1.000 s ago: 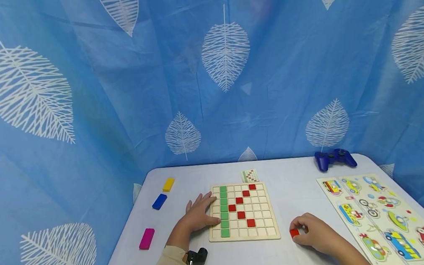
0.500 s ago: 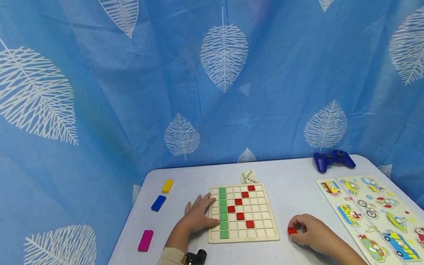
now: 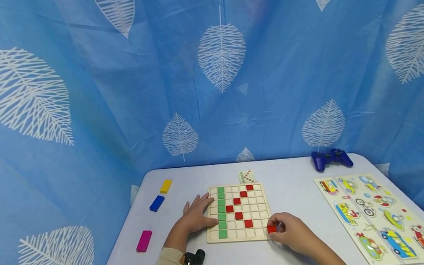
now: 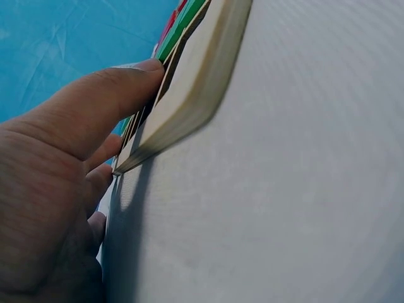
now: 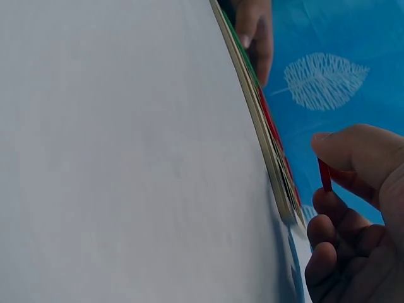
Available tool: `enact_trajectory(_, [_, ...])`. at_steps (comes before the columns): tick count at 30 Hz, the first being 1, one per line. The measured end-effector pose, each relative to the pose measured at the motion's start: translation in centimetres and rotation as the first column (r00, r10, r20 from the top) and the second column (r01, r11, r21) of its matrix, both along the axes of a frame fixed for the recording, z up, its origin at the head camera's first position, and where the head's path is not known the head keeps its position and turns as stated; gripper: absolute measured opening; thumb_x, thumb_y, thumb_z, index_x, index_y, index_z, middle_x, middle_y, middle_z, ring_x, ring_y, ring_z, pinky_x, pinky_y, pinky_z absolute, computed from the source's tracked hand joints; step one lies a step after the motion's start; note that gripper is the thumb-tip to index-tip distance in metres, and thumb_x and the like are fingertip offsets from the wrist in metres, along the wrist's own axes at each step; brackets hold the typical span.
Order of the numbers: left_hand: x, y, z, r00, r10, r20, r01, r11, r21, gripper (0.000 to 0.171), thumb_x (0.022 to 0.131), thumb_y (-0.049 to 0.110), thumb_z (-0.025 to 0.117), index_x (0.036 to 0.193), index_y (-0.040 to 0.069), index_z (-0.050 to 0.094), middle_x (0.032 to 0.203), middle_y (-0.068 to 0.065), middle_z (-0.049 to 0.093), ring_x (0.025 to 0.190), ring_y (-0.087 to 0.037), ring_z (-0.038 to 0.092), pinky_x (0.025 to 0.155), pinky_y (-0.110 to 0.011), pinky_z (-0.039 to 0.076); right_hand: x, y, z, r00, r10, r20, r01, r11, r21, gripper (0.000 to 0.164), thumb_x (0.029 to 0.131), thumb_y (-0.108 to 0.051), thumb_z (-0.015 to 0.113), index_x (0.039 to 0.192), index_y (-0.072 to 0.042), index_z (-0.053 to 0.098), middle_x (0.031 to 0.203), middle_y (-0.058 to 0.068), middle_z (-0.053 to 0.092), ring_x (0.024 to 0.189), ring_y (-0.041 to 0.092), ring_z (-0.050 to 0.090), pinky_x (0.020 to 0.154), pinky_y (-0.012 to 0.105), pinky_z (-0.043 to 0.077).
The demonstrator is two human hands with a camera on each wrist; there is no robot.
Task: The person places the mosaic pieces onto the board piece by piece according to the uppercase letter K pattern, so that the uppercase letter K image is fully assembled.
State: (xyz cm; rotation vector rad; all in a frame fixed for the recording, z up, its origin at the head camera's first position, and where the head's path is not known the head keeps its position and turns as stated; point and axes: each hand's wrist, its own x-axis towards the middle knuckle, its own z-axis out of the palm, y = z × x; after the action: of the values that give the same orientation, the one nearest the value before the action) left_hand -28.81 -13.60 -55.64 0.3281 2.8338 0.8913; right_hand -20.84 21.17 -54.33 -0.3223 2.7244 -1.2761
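Note:
A wooden grid board (image 3: 240,239) lies in the middle of the table. Green tiles (image 3: 221,210) form a column on its left side, and red tiles (image 3: 239,216) make an angled pattern beside it. My left hand (image 3: 196,218) rests on the board's left edge with fingers spread; in the left wrist view its thumb (image 4: 120,88) touches the rim. Between thumb and fingertips, my right hand (image 3: 293,234) pinches a red square tile (image 3: 271,229) by the board's near right corner. The right wrist view shows this tile (image 5: 324,175) edge-on, apart from the board.
A small pattern card (image 3: 247,176) lies behind the board. Yellow (image 3: 166,186), blue (image 3: 156,203) and magenta (image 3: 144,240) blocks are at the left. A blue game controller (image 3: 331,159) and a picture puzzle board (image 3: 362,224) occupy the right side. A blue leaf-print curtain (image 3: 211,128) hangs behind.
My right hand has moved left with the red tile, from the table right of the board to its near right corner. My left hand stays on the left edge.

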Motion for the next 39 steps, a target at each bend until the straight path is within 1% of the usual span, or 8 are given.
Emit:
enact_trajectory(7, [-0.1, -0.1, -0.2, 1.0, 0.005, 0.001, -0.005, 1.0, -0.008, 0.089, 0.08, 0.05, 0.086, 0.157, 0.025, 0.049, 0.173, 0.0, 0.03, 0.163, -0.034, 0.012, 0.127, -0.067, -0.002, -0.2, -2.3, -0.2, 0.999, 0.03, -0.023, -0.029, 0.998, 0.05, 0.022, 0.083, -0.02, 0.088, 0.097, -0.023, 0.072, 0.093, -0.001, 0.059, 0.082, 0.016, 0.052, 0.066, 0.027, 0.042])
enact_trajectory(11, [0.0, -0.3, -0.3, 1.0, 0.011, 0.002, -0.011, 1.0, -0.022, 0.089, 0.08, 0.05, 0.086, 0.157, 0.025, 0.049, 0.173, 0.0, 0.03, 0.163, -0.034, 0.012, 0.127, -0.067, -0.002, -0.6, -3.3, -0.3, 0.999, 0.042, -0.014, -0.041, 0.995, 0.088, 0.022, 0.081, -0.017, 0.088, 0.095, -0.022, 0.071, 0.094, -0.002, 0.059, 0.085, 0.017, 0.052, 0.071, 0.029, 0.043])
enact_trajectory(15, [0.0, -0.3, -0.3, 1.0, 0.006, 0.0, -0.006, 1.0, -0.013, 0.088, 0.08, 0.05, 0.085, 0.157, 0.026, 0.049, 0.172, 0.0, 0.031, 0.163, -0.034, 0.012, 0.127, -0.067, -0.003, -1.0, -3.9, -0.4, 0.998, 0.054, -0.027, -0.051, 0.99, 0.129, 0.023, 0.079, -0.014, 0.087, 0.091, -0.023, 0.07, 0.092, -0.002, 0.057, 0.085, 0.017, 0.051, 0.073, 0.031, 0.042])
enact_trajectory(21, [-0.2, -0.1, -0.2, 1.0, 0.007, 0.003, -0.007, 1.0, -0.021, 0.088, 0.08, 0.051, 0.085, 0.157, 0.027, 0.048, 0.173, 0.002, 0.029, 0.164, -0.032, 0.011, 0.128, -0.066, -0.003, -1.3, -4.2, -0.5, 0.998, 0.049, -0.028, -0.044, 0.989, 0.144, 0.023, 0.079, -0.011, 0.086, 0.087, -0.023, 0.069, 0.089, -0.001, 0.055, 0.084, 0.016, 0.049, 0.072, 0.03, 0.041])
enact_trajectory(27, [-0.2, -0.1, -0.2, 1.0, 0.001, -0.008, -0.001, 1.0, -0.015, 0.089, 0.08, 0.05, 0.086, 0.157, 0.025, 0.049, 0.173, 0.0, 0.03, 0.163, -0.034, 0.012, 0.127, -0.067, -0.002, -1.5, -4.3, -0.6, 0.999, 0.041, -0.036, -0.035, 0.987, 0.154, 0.024, 0.079, -0.014, 0.089, 0.088, -0.022, 0.068, 0.089, -0.002, 0.055, 0.084, 0.015, 0.05, 0.073, 0.03, 0.042])
enact_trajectory(34, [-0.2, 0.0, -0.3, 1.0, -0.006, -0.004, 0.006, 1.0, 0.002, 0.089, 0.079, 0.05, 0.086, 0.157, 0.025, 0.049, 0.172, -0.001, 0.031, 0.163, -0.034, 0.013, 0.126, -0.069, -0.002, -1.4, -4.1, -0.6, 1.0, 0.025, -0.009, -0.024, 0.989, 0.145, 0.022, 0.079, -0.008, 0.084, 0.088, -0.021, 0.068, 0.089, -0.002, 0.055, 0.084, 0.016, 0.051, 0.072, 0.029, 0.042])
enact_trajectory(39, [-0.2, -0.1, -0.4, 1.0, -0.002, -0.009, 0.002, 1.0, 0.001, 0.089, 0.079, 0.049, 0.086, 0.156, 0.024, 0.049, 0.172, -0.001, 0.031, 0.163, -0.034, 0.013, 0.126, -0.069, -0.002, -1.4, -4.0, -0.6, 1.0, 0.02, -0.018, -0.018, 0.99, 0.137, 0.021, 0.078, -0.007, 0.082, 0.088, -0.02, 0.069, 0.09, -0.002, 0.056, 0.084, 0.016, 0.051, 0.073, 0.03, 0.042])
